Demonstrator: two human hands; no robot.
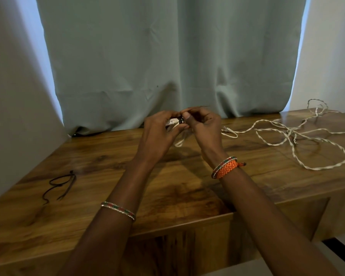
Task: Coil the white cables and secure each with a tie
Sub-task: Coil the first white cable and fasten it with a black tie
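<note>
Both hands are raised together above the middle of the wooden table [108, 176]. My left hand [159, 132] grips a small white coiled cable [174, 122]; a loop of it hangs below at the palm. A dark tie [181, 120] is wrapped round the coil. My right hand [203, 124] pinches that tie, whose thin tail sticks out past the fingers. Much of the coil is hidden by the fingers. A second white twisted cable [295, 140] lies loose and tangled on the right part of the table.
Several spare dark ties [62, 184] lie on the table at the left. A pale curtain [167, 66] hangs right behind the table's back edge. The table's front edge steps inward near the middle, with a lower panel below.
</note>
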